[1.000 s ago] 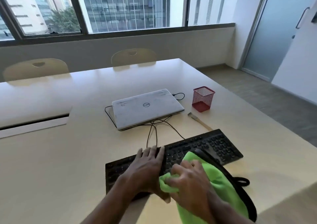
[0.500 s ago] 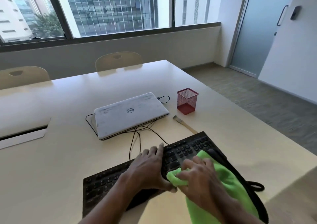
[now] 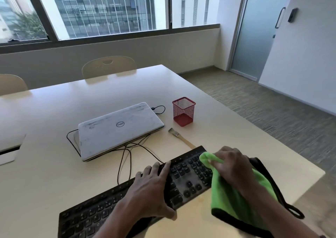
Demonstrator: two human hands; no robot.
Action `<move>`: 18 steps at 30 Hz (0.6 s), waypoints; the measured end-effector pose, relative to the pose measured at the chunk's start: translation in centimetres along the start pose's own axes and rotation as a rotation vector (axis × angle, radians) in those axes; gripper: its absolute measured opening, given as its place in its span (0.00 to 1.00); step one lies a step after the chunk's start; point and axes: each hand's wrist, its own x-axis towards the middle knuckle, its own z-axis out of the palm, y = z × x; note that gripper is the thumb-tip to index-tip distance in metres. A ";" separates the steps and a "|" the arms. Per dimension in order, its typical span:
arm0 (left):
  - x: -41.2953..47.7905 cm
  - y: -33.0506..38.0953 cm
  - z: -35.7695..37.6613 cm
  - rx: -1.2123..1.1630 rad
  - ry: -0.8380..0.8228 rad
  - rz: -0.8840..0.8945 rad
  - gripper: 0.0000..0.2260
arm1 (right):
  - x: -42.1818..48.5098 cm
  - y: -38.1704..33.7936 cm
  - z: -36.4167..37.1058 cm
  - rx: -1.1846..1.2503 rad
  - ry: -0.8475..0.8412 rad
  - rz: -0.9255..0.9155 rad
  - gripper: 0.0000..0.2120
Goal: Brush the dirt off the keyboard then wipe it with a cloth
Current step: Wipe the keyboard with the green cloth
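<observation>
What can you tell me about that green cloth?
The green cloth is bright lime, soft and fleecy-looking, edged with a black border that ends in a small loop. Its front part is bunched up under the right hand, whose fingers curl round it, pressing it onto the right end of the keyboard. The rest trails back under the forearm onto the table.

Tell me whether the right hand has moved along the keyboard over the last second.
Yes. The right hand, gripping the green cloth, has slid rightward along the keyboard, from beside the left hand to its right end.
</observation>
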 end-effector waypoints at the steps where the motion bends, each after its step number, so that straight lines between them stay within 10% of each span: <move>1: 0.0 -0.2 0.2 -0.005 0.008 0.000 0.63 | 1.0 -0.1 0.3 -0.005 0.026 0.020 0.13; 13: 0.0 -0.9 1.4 -0.068 0.186 0.016 0.67 | -1.9 -9.8 3.6 0.133 -0.161 -0.428 0.13; 18: -0.5 -1.4 1.8 -0.142 0.225 0.001 0.68 | 0.3 -5.5 1.9 -0.131 -0.374 -0.168 0.29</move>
